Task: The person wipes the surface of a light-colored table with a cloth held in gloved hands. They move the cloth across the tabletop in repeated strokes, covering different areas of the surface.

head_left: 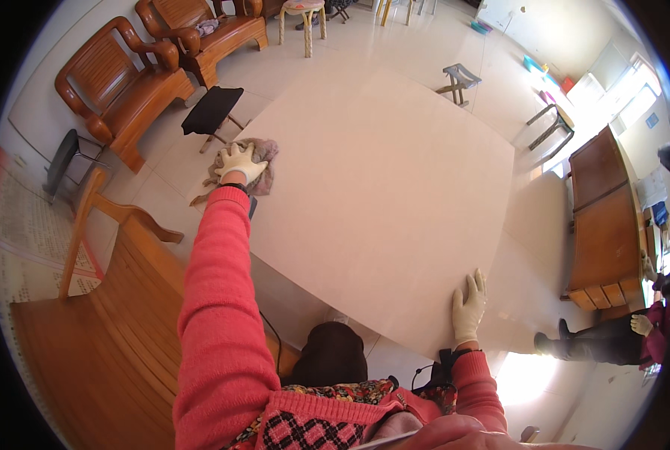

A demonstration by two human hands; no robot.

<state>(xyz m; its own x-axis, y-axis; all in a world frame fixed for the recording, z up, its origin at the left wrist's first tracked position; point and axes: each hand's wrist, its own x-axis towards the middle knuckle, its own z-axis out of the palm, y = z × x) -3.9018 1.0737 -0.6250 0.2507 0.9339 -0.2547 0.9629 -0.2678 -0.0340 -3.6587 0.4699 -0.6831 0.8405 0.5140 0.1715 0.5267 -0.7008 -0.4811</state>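
Two gloved hands working: I am pressing the left hand (pixel 239 162) flat, fingers spread, on the rag (pixel 256 166) at the surface's (pixel 380 187) far-left corner; right hand (pixel 468 306) open, bracing near edge. Keeping pressure even seems best.

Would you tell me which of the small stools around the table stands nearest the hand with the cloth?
The black-topped folding stool, just beyond the table's far left corner, beside the left hand pressing the cloth; the other stools stand farther off.
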